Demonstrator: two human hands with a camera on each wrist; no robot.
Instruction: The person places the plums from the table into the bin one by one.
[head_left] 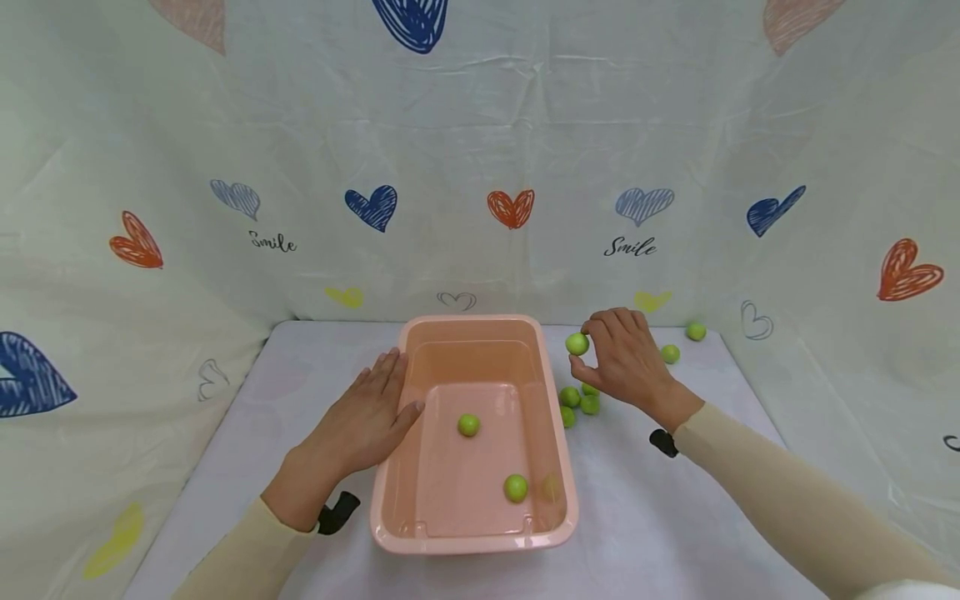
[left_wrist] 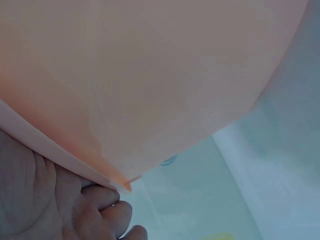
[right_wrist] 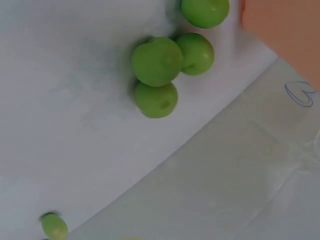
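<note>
A pink plastic basin (head_left: 474, 546) stands lengthwise in the middle of the table. Inside it lie two small round green fruits, one near its centre (head_left: 468, 425) and one closer to its near right corner (head_left: 515, 488). My left hand (head_left: 367, 417) rests with fingers extended along the basin's left rim; in the left wrist view its curved fingers (left_wrist: 102, 210) lie against the rim's outer side. Just beyond the right rim, my right hand (head_left: 622, 358) pinches another green fruit (head_left: 577, 343) between thumb and fingertips. The right wrist view shows neither that hand nor its fruit.
Right of the basin, several green fruits (head_left: 590, 405) sit clustered on the white-covered table (head_left: 675, 517). Two more, a nearer one (head_left: 670, 354) and a farther one (head_left: 696, 332), lie toward the far right corner. A heart-printed curtain (head_left: 465, 150) encloses the back and sides.
</note>
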